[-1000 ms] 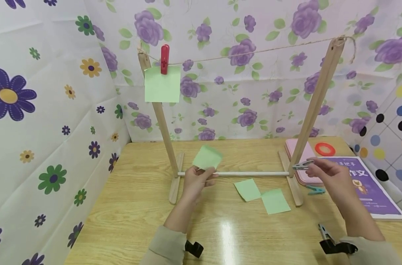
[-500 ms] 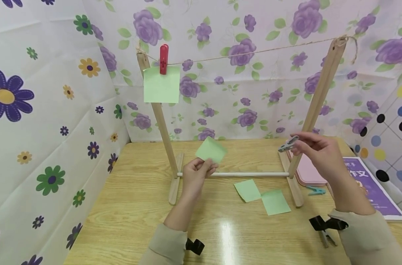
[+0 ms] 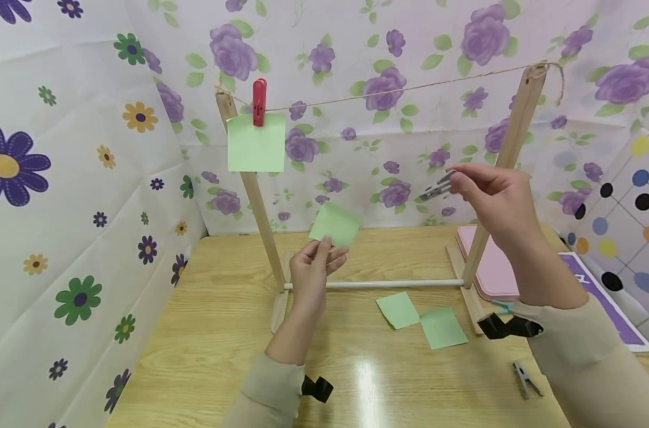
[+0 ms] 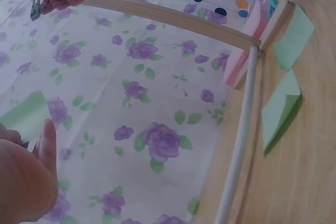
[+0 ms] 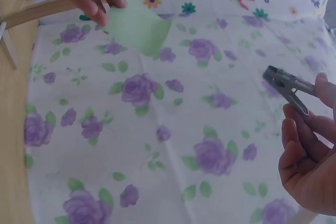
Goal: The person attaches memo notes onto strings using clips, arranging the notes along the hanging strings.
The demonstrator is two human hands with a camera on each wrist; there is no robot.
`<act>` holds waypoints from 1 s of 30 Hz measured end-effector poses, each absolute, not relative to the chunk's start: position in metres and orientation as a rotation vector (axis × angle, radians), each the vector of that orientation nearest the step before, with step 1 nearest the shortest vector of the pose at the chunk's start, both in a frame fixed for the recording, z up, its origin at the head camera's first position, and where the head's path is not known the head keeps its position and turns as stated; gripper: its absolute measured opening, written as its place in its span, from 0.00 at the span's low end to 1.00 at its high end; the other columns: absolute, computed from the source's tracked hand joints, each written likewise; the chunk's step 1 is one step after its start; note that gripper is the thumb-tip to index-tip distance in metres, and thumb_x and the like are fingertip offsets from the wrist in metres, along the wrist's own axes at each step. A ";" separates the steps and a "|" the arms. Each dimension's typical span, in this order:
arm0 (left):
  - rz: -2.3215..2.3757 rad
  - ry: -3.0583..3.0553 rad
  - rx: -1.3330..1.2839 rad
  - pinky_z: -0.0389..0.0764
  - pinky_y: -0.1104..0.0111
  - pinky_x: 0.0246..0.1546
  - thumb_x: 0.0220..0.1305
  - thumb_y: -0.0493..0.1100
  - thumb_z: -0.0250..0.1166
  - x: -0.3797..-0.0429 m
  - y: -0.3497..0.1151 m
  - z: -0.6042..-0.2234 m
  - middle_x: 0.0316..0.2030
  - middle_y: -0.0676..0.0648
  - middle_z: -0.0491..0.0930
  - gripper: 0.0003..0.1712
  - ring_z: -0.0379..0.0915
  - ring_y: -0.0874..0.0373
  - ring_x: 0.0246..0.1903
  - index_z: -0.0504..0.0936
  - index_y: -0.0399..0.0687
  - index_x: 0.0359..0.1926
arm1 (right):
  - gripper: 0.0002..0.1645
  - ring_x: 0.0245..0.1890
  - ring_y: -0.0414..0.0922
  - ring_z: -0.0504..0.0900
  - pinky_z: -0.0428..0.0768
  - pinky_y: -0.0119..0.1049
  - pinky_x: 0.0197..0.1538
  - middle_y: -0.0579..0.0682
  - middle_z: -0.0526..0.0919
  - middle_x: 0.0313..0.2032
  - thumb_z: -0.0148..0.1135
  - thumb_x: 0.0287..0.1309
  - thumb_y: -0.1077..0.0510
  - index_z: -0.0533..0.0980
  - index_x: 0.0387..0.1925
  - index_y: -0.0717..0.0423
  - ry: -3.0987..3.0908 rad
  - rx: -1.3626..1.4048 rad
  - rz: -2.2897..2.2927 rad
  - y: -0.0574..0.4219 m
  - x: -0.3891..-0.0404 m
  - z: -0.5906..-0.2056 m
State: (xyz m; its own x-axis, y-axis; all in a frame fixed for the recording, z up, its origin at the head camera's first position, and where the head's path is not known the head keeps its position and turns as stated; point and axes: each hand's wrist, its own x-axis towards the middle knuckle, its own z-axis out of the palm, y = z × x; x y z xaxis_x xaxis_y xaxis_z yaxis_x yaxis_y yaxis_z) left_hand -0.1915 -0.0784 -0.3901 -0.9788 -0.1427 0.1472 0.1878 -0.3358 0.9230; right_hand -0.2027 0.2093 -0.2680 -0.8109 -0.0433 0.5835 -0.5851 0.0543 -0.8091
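My left hand (image 3: pixel 311 273) pinches a green sticky note (image 3: pixel 335 224) by its lower edge, above the white crossbar (image 3: pixel 388 285) of a wooden stand. In my right hand (image 3: pixel 498 196) a grey clothespin (image 5: pixel 289 86) is pinched between thumb and fingers, its jaws pointing left, raised near the right post (image 3: pixel 519 119). Twine (image 3: pixel 410 88) runs between the tops of the posts. Near its left end a red clothespin (image 3: pixel 258 102) holds another green note (image 3: pixel 256 144) hanging from it. Two more green notes, one left (image 3: pixel 398 310) and one right (image 3: pixel 444 328), lie on the table.
Another grey clothespin (image 3: pixel 526 380) lies on the table at the front right. A teal clothespin (image 3: pixel 502 307) is partly hidden by my right arm. Beyond it are a pink case (image 3: pixel 487 267) and a purple book (image 3: pixel 626 321). Flowered cloth (image 3: pixel 356 178) hangs behind the stand.
My right hand has risen and moved left with the grey clothespin, from beside the right post's base. My left hand has lifted the note higher.
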 end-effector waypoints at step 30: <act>-2.508 -1.381 -0.231 0.88 0.73 0.38 0.69 0.40 0.68 -0.226 -0.070 -0.323 0.32 0.46 0.87 0.09 0.87 0.59 0.33 0.78 0.40 0.40 | 0.09 0.15 0.35 0.61 0.62 0.25 0.22 0.50 0.84 0.23 0.70 0.64 0.59 0.89 0.32 0.61 -1.875 0.994 0.958 0.118 -0.239 -0.121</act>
State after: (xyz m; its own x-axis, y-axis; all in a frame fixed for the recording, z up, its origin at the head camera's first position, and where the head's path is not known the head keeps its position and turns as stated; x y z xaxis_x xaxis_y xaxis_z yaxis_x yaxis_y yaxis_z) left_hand -0.2255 -0.0700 -0.3226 -0.9513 -0.1563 0.2657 0.3081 -0.5098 0.8032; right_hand -0.2387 0.1183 -0.1208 -0.3800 -0.2809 0.8813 -0.8788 0.4068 -0.2492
